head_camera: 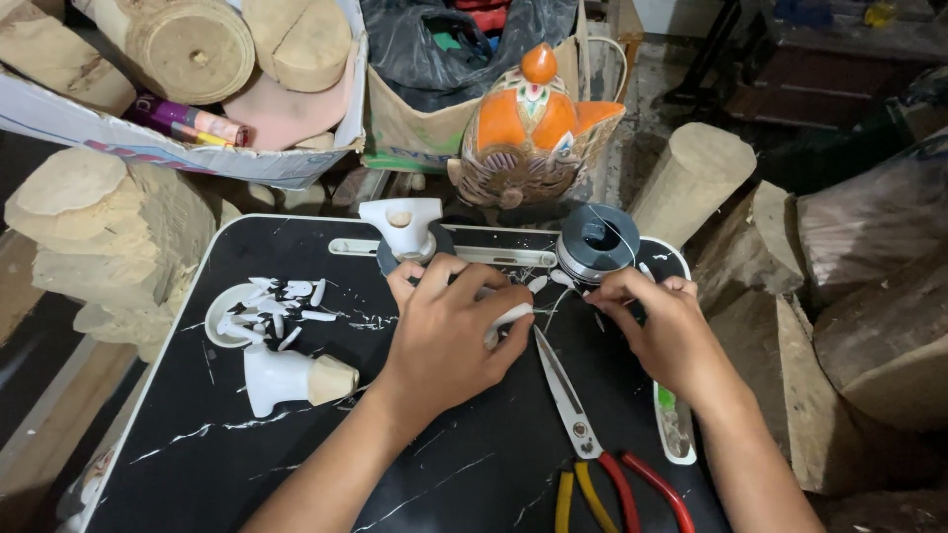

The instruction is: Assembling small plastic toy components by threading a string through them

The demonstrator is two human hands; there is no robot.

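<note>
Left hand: my left hand (446,331) pinches 1 small white piece (510,318) between thumb and fingers, at its right edge.
Right hand: my right hand (660,331) is curled, fingertips pinched on a thin wire (592,287); I cannot tell how firmly.
Spool: the grey spool (595,243) stands just above my right hand.
Scissors: red-handled scissors (583,424) lie between my wrists.
Dish: a white dish (219,318) of white pieces sits well left, on the black tray (197,464).

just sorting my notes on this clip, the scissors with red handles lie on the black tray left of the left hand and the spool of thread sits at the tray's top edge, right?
Not quite. In the head view the scissors lie on the black tray between the two forearms, to the right of the left hand, not left of it. The spool of thread does sit at the tray's top edge.
</note>
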